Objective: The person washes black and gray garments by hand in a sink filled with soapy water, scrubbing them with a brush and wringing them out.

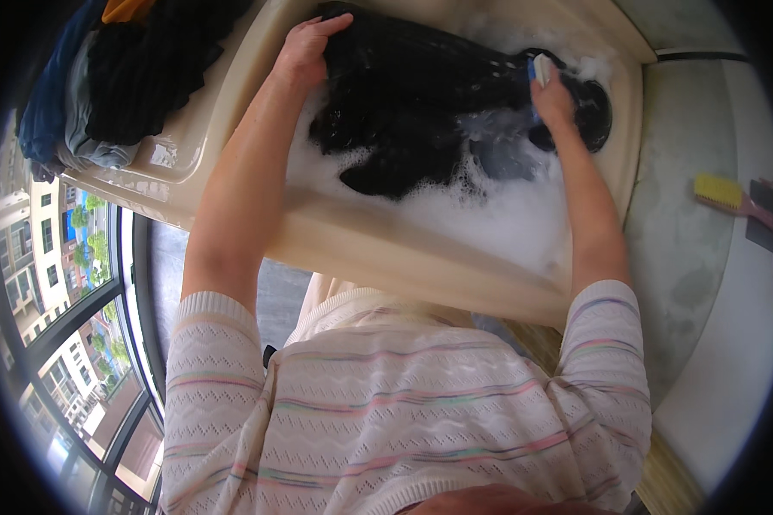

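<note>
A soaked black garment lies spread in a cream-coloured wash basin, with white suds and cloudy water around it. At the basin's upper left, my left hand grips an edge of the black cloth, the thumb lying on top of it. My right hand, on the other side, is closed around a white and blue scrubbing brush, which rests on the garment near its right end. The brush's bristles are mostly hidden. Folds of the garment bulge out of the foam right of this hand.
On the basin's left ledge lies a pile of black, blue and grey clothes with an orange piece on top. A brush with yellow bristles hangs or rests at the right by the wall. Tall windows stand at the left.
</note>
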Demonstrator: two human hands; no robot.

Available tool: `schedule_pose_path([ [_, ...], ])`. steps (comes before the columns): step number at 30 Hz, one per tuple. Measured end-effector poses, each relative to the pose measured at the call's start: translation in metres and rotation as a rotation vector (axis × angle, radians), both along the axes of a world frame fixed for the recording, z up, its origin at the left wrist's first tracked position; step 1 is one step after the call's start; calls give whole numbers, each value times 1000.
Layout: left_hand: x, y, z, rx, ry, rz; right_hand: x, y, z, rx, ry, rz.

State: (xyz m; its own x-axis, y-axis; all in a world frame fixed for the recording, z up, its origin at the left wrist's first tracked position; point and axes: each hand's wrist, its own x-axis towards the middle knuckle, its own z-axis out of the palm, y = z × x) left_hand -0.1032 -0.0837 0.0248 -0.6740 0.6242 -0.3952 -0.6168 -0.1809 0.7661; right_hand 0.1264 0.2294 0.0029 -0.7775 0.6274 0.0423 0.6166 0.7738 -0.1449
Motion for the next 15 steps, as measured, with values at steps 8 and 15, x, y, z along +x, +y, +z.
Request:
schedule_pose_path([
  [8,27,0,-52,-511,191,-424,-65,-169,9,-563,576,169],
  [15,11,13,-13,-317,47,-115,-25,-66,-16,-131,-192,-84],
])
